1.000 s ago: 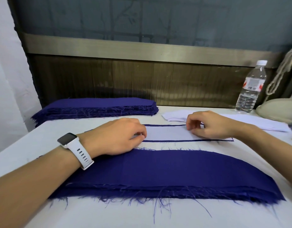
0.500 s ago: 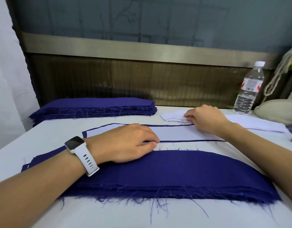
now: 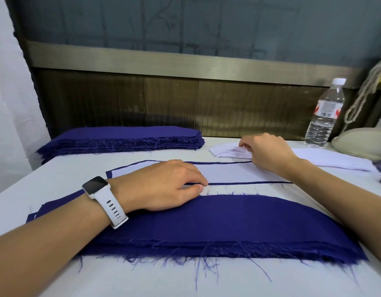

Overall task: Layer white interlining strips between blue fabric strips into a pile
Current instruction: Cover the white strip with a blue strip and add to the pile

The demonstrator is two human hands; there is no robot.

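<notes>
One flat white interlining strip [image 3: 239, 172], blue-bordered

We see a white strip [image 3: 228, 173] lying flat on the middle pile [image 3: 63, 201]. A near blue stack [image 3: 239, 219] lies in front, a far blue stack [image 3: 125, 137] back left, white strips [image 3: 326, 157] back right.

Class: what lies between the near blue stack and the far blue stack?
Head view: the layered pile, topped by a white interlining strip, under the left hand.
</notes>
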